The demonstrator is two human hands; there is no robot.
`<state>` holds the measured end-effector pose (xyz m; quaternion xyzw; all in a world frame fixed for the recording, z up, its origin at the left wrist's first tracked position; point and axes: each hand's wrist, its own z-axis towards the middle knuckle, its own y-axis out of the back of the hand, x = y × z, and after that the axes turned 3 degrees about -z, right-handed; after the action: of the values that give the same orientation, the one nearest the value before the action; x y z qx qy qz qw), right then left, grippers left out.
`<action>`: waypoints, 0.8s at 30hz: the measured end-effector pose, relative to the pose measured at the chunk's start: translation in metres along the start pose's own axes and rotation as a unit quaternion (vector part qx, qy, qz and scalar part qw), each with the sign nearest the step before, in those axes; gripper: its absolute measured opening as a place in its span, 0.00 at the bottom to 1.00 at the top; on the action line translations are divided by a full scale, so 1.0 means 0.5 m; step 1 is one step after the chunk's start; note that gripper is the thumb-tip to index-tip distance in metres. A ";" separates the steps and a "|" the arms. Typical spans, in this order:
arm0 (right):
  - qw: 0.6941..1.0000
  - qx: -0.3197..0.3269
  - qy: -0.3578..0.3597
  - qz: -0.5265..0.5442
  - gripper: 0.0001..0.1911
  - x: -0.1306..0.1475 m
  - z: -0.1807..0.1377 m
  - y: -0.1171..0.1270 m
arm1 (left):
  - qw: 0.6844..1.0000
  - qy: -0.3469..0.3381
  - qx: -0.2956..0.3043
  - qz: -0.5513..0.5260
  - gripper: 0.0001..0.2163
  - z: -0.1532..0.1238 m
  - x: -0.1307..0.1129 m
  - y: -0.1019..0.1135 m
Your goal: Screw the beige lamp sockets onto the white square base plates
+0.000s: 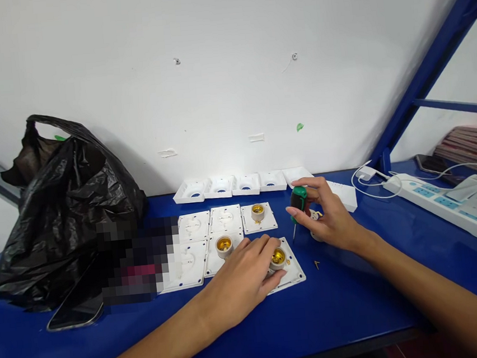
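Note:
My left hand (247, 274) is closed around a lamp socket (278, 258), a round white piece with a brass-coloured inside, on a square white plate (296, 273). A screwdriver (298, 198) with a green and black handle is gripped in my right hand (326, 215), its thin shaft pointing down, right of the plate and apart from it. Small brass screws (316, 264) lie on the table near that plate. Partly hidden under my right hand is another white piece (316, 233). Two more plates carry sockets, one at the back (257, 212) and one by my left wrist (224, 246).
White square housings (245, 185) line the wall on the blue table (340, 315). Bare white plates (192, 227) lie left of centre. A black plastic bag (69, 218) and a phone (76, 307) are at left; a power strip (447, 204) with white cables is at right.

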<state>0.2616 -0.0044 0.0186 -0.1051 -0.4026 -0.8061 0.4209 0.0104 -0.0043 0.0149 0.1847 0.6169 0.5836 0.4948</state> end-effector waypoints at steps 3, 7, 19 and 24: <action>1.000 0.002 -0.001 -0.005 0.24 -0.001 0.000 0.001 | 1.000 -0.020 -0.005 -0.007 0.09 -0.002 -0.006 0.001; 1.000 0.007 -0.003 -0.012 0.24 0.005 0.002 0.004 | 1.000 -0.028 -0.010 -0.004 0.08 -0.003 -0.010 0.002; 0.998 -0.054 0.004 -0.033 0.18 0.020 0.007 0.011 | 0.999 -0.036 -0.015 0.004 0.08 -0.002 -0.006 -0.005; 0.998 -0.049 -0.006 -0.031 0.15 0.023 0.010 0.016 | 0.999 -0.035 -0.011 0.006 0.08 -0.003 -0.006 -0.004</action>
<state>0.2600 -0.0102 0.0321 -0.1184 -0.3680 -0.8369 0.3875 0.0113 -0.0083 0.0141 0.2031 0.5913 0.5869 0.5145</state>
